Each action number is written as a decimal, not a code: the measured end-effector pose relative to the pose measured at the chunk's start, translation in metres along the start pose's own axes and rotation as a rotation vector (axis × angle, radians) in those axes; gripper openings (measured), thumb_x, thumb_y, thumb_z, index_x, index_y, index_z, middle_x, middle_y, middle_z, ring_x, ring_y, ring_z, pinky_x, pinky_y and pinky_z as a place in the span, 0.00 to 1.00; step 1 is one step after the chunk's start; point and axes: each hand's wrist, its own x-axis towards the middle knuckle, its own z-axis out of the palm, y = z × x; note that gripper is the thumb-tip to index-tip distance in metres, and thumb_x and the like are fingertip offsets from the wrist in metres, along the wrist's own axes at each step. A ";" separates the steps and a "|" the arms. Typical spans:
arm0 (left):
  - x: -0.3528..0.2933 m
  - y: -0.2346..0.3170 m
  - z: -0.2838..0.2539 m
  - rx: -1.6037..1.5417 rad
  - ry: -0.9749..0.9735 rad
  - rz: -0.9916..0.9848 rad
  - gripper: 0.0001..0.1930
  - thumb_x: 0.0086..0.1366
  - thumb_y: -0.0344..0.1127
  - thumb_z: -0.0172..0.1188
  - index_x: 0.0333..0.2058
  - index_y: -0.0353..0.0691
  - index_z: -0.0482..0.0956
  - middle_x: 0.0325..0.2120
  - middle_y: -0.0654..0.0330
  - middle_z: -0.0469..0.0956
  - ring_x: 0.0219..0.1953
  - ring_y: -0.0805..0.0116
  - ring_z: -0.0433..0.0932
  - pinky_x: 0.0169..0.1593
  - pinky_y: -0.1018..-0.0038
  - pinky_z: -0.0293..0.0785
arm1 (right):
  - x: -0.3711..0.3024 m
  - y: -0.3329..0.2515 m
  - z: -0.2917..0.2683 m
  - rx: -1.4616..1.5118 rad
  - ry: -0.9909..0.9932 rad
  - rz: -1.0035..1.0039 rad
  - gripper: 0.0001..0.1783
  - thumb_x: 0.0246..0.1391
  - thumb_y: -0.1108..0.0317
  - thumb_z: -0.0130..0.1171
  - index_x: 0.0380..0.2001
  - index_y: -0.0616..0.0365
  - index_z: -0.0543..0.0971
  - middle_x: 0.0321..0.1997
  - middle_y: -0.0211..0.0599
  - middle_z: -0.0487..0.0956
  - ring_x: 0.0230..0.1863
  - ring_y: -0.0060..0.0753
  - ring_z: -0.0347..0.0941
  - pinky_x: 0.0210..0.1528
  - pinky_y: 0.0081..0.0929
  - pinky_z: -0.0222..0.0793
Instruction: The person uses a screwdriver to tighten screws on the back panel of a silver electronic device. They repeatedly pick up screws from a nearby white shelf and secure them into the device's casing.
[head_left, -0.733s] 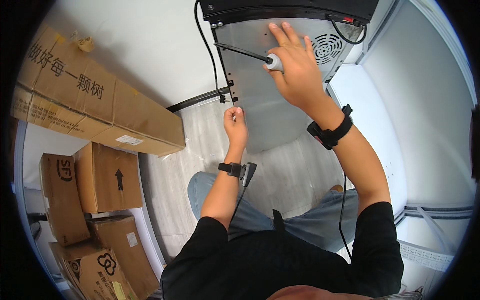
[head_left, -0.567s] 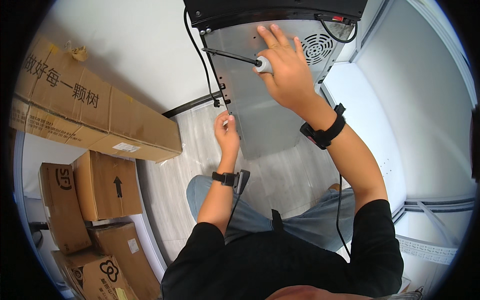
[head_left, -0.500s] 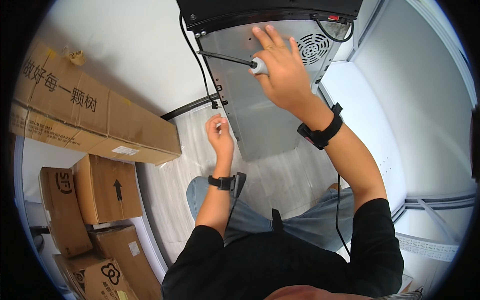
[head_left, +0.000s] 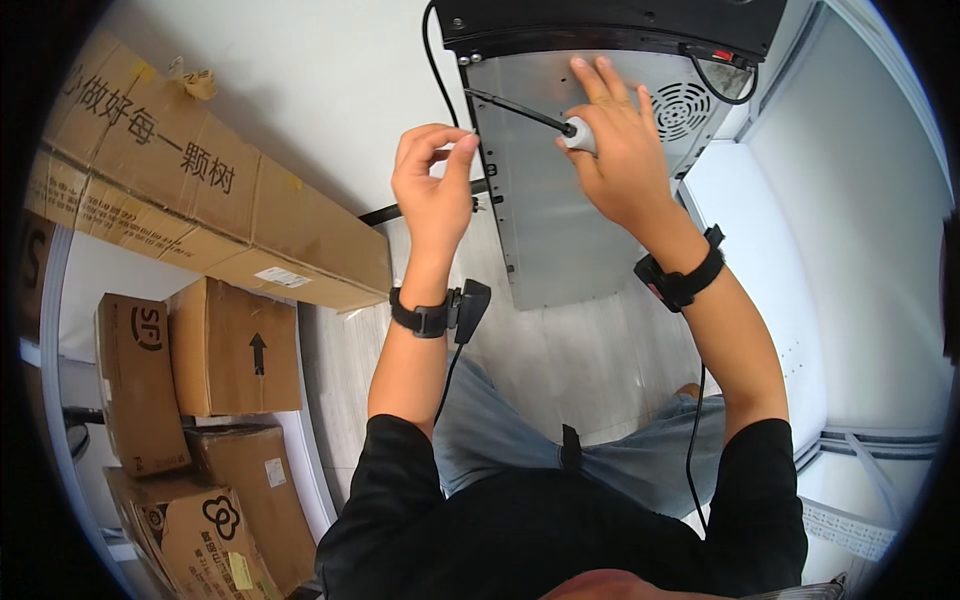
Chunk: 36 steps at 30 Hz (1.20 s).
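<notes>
A screwdriver (head_left: pixel 520 110) with a grey-white handle and a long dark shaft is held under the thumb of my right hand (head_left: pixel 630 165). The other fingers of that hand are stretched out flat against a grey sheet-metal panel (head_left: pixel 560 230). The shaft's tip points left, to the panel's upper left edge. My left hand (head_left: pixel 430 185) is raised beside that edge, apart from it, with thumb and forefinger pinched together. Anything between those fingertips is too small to make out. A black cover (head_left: pixel 610 25) sits along the panel's top.
Round vent slots (head_left: pixel 682 110) and a black cable (head_left: pixel 722 95) by a red switch (head_left: pixel 722 54) are at the panel's upper right. Another black cable (head_left: pixel 436 60) hangs down its left side. Cardboard boxes (head_left: pixel 235 345) stand at left; a white wall panel (head_left: pixel 760 230) is at right.
My left hand has moved up to the panel's upper left edge, fingers pinched. My right hand stays on the panel with the screwdriver. The whole view has shifted slightly.
</notes>
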 end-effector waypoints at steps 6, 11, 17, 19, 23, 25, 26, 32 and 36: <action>0.014 -0.001 0.007 0.254 0.005 0.075 0.05 0.55 0.31 0.65 0.27 0.36 0.81 0.30 0.62 0.75 0.32 0.74 0.73 0.34 0.79 0.71 | 0.003 -0.001 0.002 0.018 -0.009 -0.010 0.10 0.47 0.70 0.61 0.32 0.61 0.74 0.64 0.40 0.64 0.68 0.45 0.52 0.63 0.57 0.47; 0.018 -0.004 0.016 0.329 0.068 0.107 0.05 0.54 0.31 0.65 0.26 0.36 0.80 0.27 0.62 0.75 0.29 0.73 0.73 0.31 0.79 0.71 | 0.003 0.000 0.001 0.014 -0.016 -0.014 0.10 0.47 0.70 0.61 0.32 0.62 0.74 0.64 0.41 0.64 0.68 0.45 0.53 0.63 0.58 0.47; 0.023 0.005 0.020 0.338 0.108 0.123 0.07 0.50 0.30 0.67 0.21 0.36 0.77 0.22 0.60 0.74 0.24 0.67 0.72 0.27 0.73 0.67 | 0.002 0.001 0.000 0.021 -0.006 -0.024 0.11 0.46 0.70 0.62 0.32 0.62 0.73 0.64 0.41 0.64 0.68 0.46 0.53 0.62 0.58 0.49; 0.023 0.006 0.022 0.360 0.114 0.126 0.08 0.50 0.30 0.67 0.19 0.36 0.76 0.21 0.60 0.74 0.23 0.67 0.72 0.27 0.73 0.68 | 0.002 0.001 0.000 0.014 -0.008 -0.026 0.11 0.46 0.70 0.62 0.32 0.62 0.73 0.64 0.41 0.64 0.68 0.46 0.53 0.62 0.58 0.49; 0.026 0.003 0.021 0.401 0.120 0.164 0.09 0.49 0.29 0.68 0.20 0.36 0.74 0.20 0.60 0.74 0.22 0.68 0.72 0.28 0.74 0.69 | 0.003 0.000 0.000 0.017 -0.002 -0.036 0.11 0.46 0.70 0.62 0.32 0.62 0.73 0.64 0.40 0.64 0.68 0.46 0.53 0.62 0.58 0.49; 0.025 0.003 0.022 0.368 0.129 0.135 0.09 0.49 0.29 0.68 0.23 0.36 0.73 0.20 0.61 0.73 0.22 0.69 0.72 0.27 0.75 0.69 | 0.001 0.002 0.001 0.010 0.005 -0.034 0.10 0.46 0.70 0.61 0.31 0.60 0.73 0.64 0.38 0.64 0.68 0.44 0.53 0.61 0.59 0.50; 0.026 0.005 0.021 0.341 0.141 0.089 0.10 0.50 0.28 0.67 0.24 0.36 0.73 0.20 0.61 0.73 0.22 0.70 0.72 0.27 0.76 0.69 | 0.001 0.003 0.002 0.004 0.012 -0.032 0.09 0.45 0.70 0.61 0.30 0.59 0.73 0.64 0.37 0.65 0.68 0.42 0.54 0.61 0.60 0.51; 0.025 -0.008 0.021 0.235 0.107 0.099 0.10 0.52 0.30 0.67 0.25 0.37 0.72 0.17 0.64 0.73 0.19 0.74 0.71 0.25 0.80 0.68 | 0.001 -0.002 -0.003 0.027 -0.019 -0.027 0.09 0.46 0.68 0.61 0.29 0.58 0.73 0.64 0.39 0.64 0.68 0.42 0.52 0.61 0.61 0.51; 0.023 -0.015 0.022 0.154 0.099 0.037 0.10 0.53 0.30 0.67 0.23 0.37 0.73 0.16 0.66 0.73 0.18 0.78 0.70 0.24 0.82 0.67 | -0.003 -0.007 -0.029 -0.010 -0.058 0.001 0.11 0.47 0.66 0.62 0.30 0.59 0.73 0.55 0.42 0.72 0.60 0.47 0.64 0.54 0.51 0.62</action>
